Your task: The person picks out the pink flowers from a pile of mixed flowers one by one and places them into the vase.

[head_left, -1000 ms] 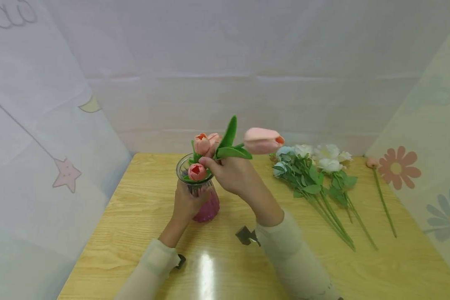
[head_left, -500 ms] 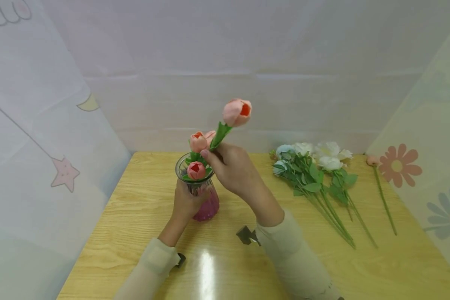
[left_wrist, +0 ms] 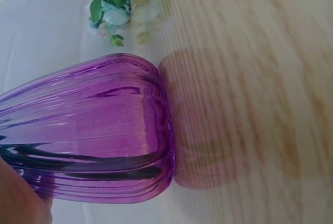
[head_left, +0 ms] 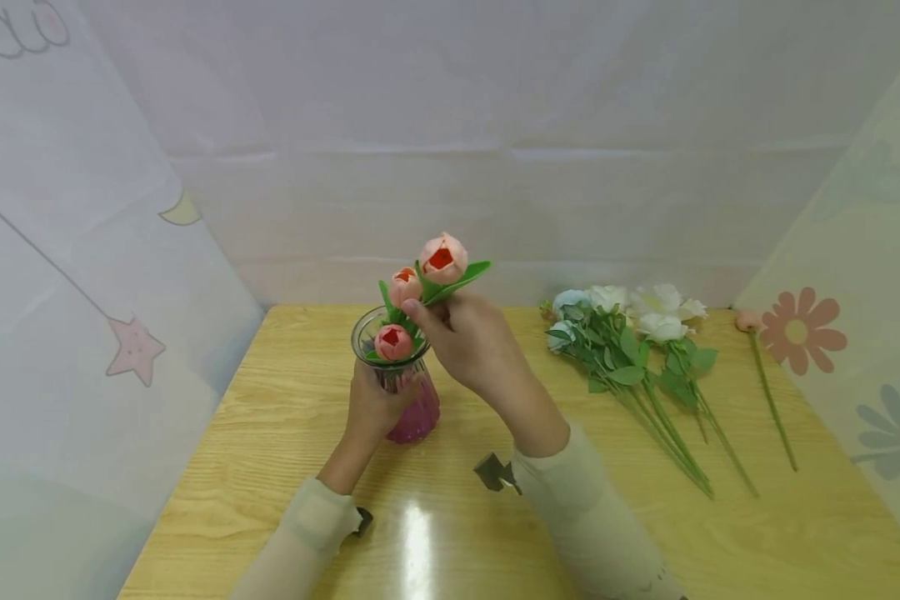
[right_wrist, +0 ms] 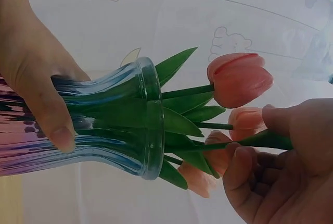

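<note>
A glass vase (head_left: 417,417), clear at the rim and purple-pink below, stands on the wooden table. My left hand (head_left: 373,402) grips its neck, thumb across the front in the right wrist view. Several pink tulips with green leaves are in the vase, among them a front tulip (head_left: 393,342) and a taller tulip (head_left: 405,287). Above the rim, my right hand (head_left: 480,342) pinches the stem of another pink tulip (head_left: 444,259) between thumb and fingers. In the right wrist view that stem (right_wrist: 208,147) runs into the vase mouth (right_wrist: 154,120). The left wrist view shows the vase base (left_wrist: 151,130) touching the table.
Right of the hands lie white flowers (head_left: 663,315) and pale blue flowers (head_left: 560,336) with long green stems. Farther right lies a single pink flower (head_left: 748,321) on its stem. Pale printed cloth (head_left: 450,167) surrounds the wooden table (head_left: 270,442) at the back and sides.
The tulip in my right hand has swung from leaning right to upright, then come down closer to the vase. My left hand keeps its grip on the vase.
</note>
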`<state>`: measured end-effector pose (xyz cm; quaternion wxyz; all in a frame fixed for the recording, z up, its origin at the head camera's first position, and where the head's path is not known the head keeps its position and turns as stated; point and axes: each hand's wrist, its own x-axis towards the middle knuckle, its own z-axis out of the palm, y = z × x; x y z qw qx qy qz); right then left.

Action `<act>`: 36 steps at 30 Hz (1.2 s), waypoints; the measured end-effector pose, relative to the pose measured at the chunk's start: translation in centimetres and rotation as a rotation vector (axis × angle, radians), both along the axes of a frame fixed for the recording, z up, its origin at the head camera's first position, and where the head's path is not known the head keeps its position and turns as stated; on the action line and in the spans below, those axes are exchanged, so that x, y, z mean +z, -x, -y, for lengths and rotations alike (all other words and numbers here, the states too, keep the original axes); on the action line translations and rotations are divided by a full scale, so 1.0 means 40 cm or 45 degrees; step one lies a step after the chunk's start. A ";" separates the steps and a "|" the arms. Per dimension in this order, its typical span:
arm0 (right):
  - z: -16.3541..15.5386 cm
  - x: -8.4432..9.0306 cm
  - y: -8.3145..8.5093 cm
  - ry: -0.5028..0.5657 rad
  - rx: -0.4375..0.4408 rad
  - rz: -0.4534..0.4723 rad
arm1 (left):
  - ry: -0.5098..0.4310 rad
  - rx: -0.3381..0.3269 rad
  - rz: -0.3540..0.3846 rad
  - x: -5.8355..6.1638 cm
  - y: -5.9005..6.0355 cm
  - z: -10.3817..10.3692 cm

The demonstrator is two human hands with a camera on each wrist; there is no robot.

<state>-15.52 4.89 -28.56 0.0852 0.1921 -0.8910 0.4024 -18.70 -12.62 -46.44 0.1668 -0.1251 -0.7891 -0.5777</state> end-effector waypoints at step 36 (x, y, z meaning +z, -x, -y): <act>-0.034 -0.005 0.004 0.078 -0.023 0.217 | -0.016 0.002 0.007 -0.004 0.003 0.000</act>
